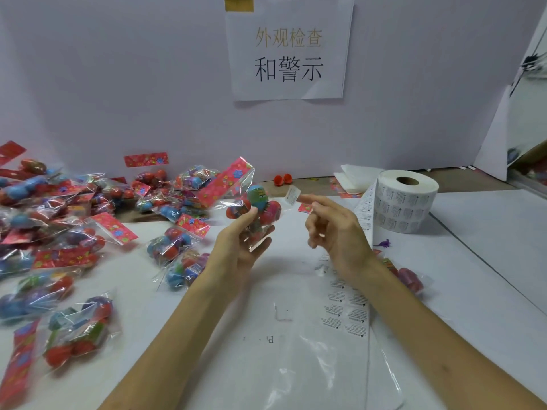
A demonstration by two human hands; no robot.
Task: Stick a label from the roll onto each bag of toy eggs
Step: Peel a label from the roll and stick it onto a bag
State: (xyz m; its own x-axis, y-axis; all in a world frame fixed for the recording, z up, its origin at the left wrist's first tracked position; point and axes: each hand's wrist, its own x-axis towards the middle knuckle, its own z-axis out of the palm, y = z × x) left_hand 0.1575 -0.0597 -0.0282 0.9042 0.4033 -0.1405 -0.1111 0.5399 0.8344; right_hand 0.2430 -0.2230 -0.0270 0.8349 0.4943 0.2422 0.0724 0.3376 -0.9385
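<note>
Leftward, egg bags [59,232] pile up (label roll [405,199] right)

Far side: plain pale lilac wall [118,84], matte. Paper sign [288,54] fixed at its centre, two lines of Chinese characters (upper line faint gold, lower black), with a yellow tape piece [239,3] at the top-left corner. Tabletop [488,247] covered in white; a brown strip shows along its far edge. Far right: slanted white panel [491,143], a reflective surface [529,113] beside it. Light even and soft.
</note>
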